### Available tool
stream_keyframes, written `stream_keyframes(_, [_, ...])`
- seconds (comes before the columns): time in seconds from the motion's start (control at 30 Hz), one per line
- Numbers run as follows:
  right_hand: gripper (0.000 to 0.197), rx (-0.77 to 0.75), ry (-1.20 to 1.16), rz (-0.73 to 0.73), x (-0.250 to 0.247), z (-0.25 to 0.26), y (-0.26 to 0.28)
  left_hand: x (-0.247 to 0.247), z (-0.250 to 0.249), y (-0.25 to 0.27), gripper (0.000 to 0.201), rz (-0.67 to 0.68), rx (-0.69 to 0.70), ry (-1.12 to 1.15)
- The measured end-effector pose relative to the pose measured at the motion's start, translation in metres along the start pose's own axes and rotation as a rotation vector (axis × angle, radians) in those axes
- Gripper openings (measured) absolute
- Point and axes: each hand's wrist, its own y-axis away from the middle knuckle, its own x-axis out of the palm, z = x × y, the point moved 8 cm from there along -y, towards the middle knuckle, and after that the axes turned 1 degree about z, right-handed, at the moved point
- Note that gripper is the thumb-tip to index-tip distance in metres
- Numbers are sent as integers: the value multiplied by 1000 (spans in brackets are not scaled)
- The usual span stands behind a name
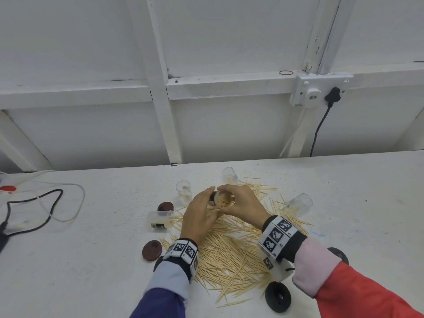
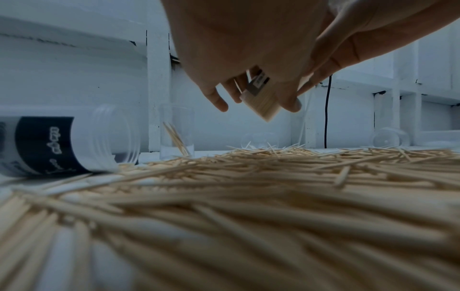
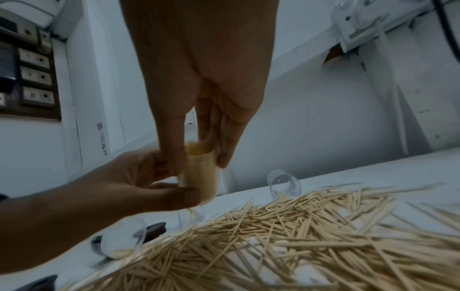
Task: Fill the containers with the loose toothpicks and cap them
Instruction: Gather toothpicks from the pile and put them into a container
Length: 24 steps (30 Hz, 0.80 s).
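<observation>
A clear container (image 1: 223,199) packed with toothpicks is held above the pile, tilted so its open mouth faces me. My left hand (image 1: 202,211) grips its labelled lower part, and in the left wrist view the container (image 2: 261,102) shows between that hand's fingers. My right hand (image 1: 239,201) pinches the container (image 3: 199,171) around the rim. There is no cap on it. Loose toothpicks (image 1: 229,253) lie in a wide heap under both hands. Two maroon caps (image 1: 165,206) (image 1: 152,250) lie to the left of the heap.
An upright clear container (image 1: 184,191) holds a few toothpicks. Empty containers lie on their sides at the back (image 1: 230,175), the right (image 1: 300,203) and the left (image 1: 159,220). Black caps (image 1: 277,297) (image 1: 338,254) sit near my right sleeve. Cables (image 1: 34,198) trail at the far left.
</observation>
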Motion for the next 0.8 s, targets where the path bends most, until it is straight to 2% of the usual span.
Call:
stream_keyframes(0.17, [65, 6, -91, 114, 7, -9, 2, 6, 2, 0, 69, 38, 12, 24])
stream_keyframes(0.3, [71, 116, -182, 167, 2, -22, 6, 9, -1, 1, 63, 88, 1, 43])
stream_keyframes(0.43, [46, 170, -140, 242, -12, -38, 15, 7, -2, 1, 52, 92, -59, 107])
stream_keyframes(0.53, [37, 230, -135, 278, -28, -55, 26, 6, -2, 2, 49, 101, -100, 136])
stream_keyframes(0.67, [25, 323, -81, 357, -50, -76, 48, 4, -1, 3, 51, 94, -117, 128])
stream_keyframes(0.73, [13, 365, -5, 424, -59, -89, 63, 4, -1, 4, 52, 91, -134, 121])
stream_keyframes(0.8, [10, 403, 87, 486, -67, -102, 77, 2, -1, 5, 54, 86, -145, 110])
